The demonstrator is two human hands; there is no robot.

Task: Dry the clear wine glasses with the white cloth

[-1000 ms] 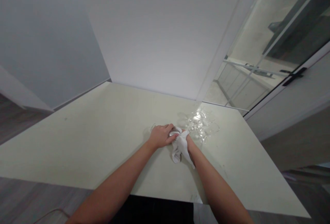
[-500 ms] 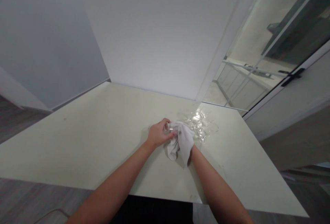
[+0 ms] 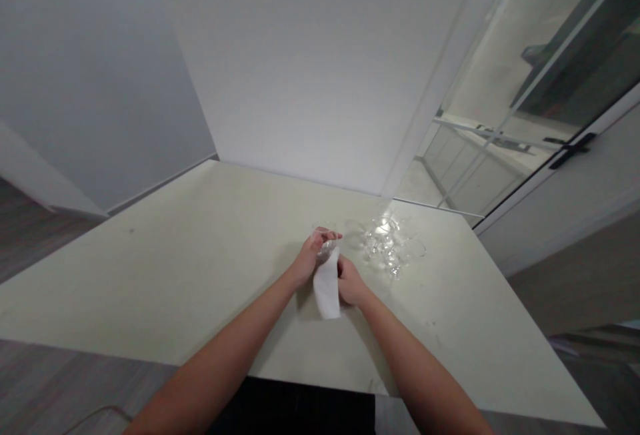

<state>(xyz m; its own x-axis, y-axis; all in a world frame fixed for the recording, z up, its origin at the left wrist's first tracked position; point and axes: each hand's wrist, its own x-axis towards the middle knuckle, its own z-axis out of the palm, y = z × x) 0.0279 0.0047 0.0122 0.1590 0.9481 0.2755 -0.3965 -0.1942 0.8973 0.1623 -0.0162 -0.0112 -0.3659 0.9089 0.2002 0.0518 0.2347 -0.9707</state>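
My left hand (image 3: 311,255) is closed around a clear, see-through object (image 3: 325,247) with a rounded rim; its exact kind is hard to make out. In my right hand (image 3: 349,281), a white cloth (image 3: 327,288) is gripped and hangs down between the two hands. The cloth's upper end touches or nearly touches the underside of the clear object. To the right of my hands lies a cluster of similar clear, shiny pieces (image 3: 393,245), overlapping on the pale table (image 3: 210,255).
A white wall panel (image 3: 300,88) rises behind the table's back edge. At the right is a glass-paned door (image 3: 480,121) with a black handle (image 3: 573,150). A thin cable (image 3: 103,409) lies on the floor at the lower left.
My right hand, earlier mostly covered by the cloth, has moved left and now shows. The cloth has narrowed and hangs lower. The clear object in my left hand is more exposed.
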